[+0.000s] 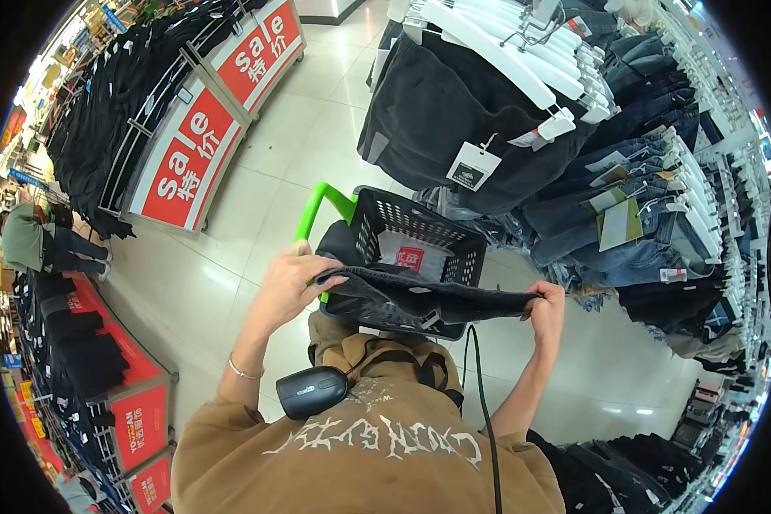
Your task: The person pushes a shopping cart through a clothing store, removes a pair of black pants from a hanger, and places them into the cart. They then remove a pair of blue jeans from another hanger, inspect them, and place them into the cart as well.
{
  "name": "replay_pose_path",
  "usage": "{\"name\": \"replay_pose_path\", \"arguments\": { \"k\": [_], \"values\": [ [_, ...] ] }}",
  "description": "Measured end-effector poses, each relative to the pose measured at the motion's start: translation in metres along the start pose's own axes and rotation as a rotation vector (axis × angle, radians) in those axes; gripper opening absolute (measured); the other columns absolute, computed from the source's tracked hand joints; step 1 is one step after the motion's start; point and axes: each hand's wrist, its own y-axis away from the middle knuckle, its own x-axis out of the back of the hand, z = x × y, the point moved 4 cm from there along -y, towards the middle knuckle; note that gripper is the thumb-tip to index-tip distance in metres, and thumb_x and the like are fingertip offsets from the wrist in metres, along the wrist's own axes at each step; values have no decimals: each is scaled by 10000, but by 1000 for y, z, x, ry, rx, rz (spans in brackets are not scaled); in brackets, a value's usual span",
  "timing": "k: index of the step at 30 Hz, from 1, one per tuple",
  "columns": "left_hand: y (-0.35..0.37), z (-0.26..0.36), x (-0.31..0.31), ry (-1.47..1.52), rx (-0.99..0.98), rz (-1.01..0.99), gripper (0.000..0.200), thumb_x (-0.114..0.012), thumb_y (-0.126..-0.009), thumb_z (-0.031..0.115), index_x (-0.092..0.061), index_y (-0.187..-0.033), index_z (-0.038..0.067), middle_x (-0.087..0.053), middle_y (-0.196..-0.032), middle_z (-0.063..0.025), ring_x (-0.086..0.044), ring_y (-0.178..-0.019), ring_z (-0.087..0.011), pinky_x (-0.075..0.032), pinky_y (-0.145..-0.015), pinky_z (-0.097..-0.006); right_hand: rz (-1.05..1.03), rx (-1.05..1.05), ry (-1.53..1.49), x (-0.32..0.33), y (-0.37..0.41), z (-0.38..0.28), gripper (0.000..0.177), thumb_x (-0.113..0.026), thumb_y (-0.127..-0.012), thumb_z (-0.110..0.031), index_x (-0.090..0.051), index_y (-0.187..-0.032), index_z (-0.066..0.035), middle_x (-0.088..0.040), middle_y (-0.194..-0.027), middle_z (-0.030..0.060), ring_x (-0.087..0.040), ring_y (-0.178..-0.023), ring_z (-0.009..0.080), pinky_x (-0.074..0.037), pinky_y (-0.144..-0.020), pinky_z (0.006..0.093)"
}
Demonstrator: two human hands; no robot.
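Note:
Dark trousers (437, 301) are stretched by the waistband between my two hands, above a black shopping basket (469, 248) with a green handle (321, 201). My left hand (293, 287) pinches the waistband at one end, and my right hand (544, 307) grips the other end. Part of the dark cloth hangs over the basket's left side. Inside the basket lies something pale with a red print (409, 257). The lower part of the trousers is hidden from view.
Racks of hanging jeans (612, 231) stand at the right, with dark trousers (454, 111) on white hangers in front. Sale signs (188, 163) front a clothes rack at the upper left. Another person (30, 240) stands at the far left. A black device (313, 392) hangs on my chest.

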Motion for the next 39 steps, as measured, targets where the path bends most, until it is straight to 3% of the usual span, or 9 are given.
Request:
{"name": "replay_pose_path", "arguments": {
  "k": [5,8,12,19,25,32,34,36,39],
  "values": [
    [-2,-3,-12,299,-7,287,135,-653,-784,119,-615,-851,8,-565,-683,-93,-506,-608,-196,-391,-568,-301,-266,-38,241,-11,-13,-9,223,-412,-549,66,-602,-665,52,-578,-597,115,-547,-545,157,-428,-475,276],
    [-1,-1,-18,515,72,446,114,-623,-804,96,-584,-803,-12,-515,-629,-85,-464,-545,-169,-350,-504,-261,-471,251,482,-25,-26,-22,208,-472,-661,22,-633,-793,26,-630,-716,130,-576,-657,179,-443,-601,282],
    [-2,-1,-16,582,51,546,171,-616,-798,118,-558,-712,-18,-466,-551,-56,-415,-465,-147,-321,-456,-260,-111,493,271,-14,-54,-117,137,-593,-767,-32,-630,-887,23,-646,-812,80,-599,-733,111,-470,-697,255],
    [5,-7,-16,616,3,535,296,-652,-745,143,-472,-539,32,-359,-449,-20,-317,-386,-129,-251,-398,-262,363,931,579,-37,-92,-251,362,-691,-706,-196,-622,-1012,-16,-655,-944,146,-632,-868,275,-477,-777,347],
    [17,-14,-12,651,-16,534,355,-649,-733,128,-396,-497,51,-312,-425,-13,-281,-361,-118,-208,-378,-269,305,646,946,-70,-127,-259,447,-677,-681,-235,-598,-1077,-43,-641,-983,174,-609,-918,340,-476,-798,399],
    [19,-1,-9,615,18,541,308,-606,-796,156,-489,-548,14,-361,-450,-8,-310,-391,-96,-223,-394,-256,303,958,791,-74,-135,-255,311,-595,-696,-214,-569,-920,0,-615,-795,238,-615,-738,367,-463,-679,420],
    [16,3,-7,604,35,546,261,-600,-798,147,-551,-586,4,-390,-460,-13,-336,-402,-94,-244,-400,-249,285,861,724,-73,-125,-261,345,-596,-695,-221,-565,-950,9,-618,-813,238,-603,-773,386,-458,-701,430],
    [13,3,-8,636,2,533,88,-614,-784,81,-633,-776,-4,-512,-550,-37,-445,-472,-116,-354,-464,-241,263,764,652,-69,-120,-255,379,-596,-694,-227,-561,-981,18,-621,-830,239,-592,-807,405,-454,-724,440],
    [13,2,-2,662,132,479,138,-607,-794,75,-637,-896,-13,-590,-665,-65,-524,-576,-118,-400,-536,-236,164,880,450,-63,-101,-238,278,-591,-679,-153,-543,-897,12,-587,-704,187,-568,-630,297,-447,-625,376]
  ]
}}
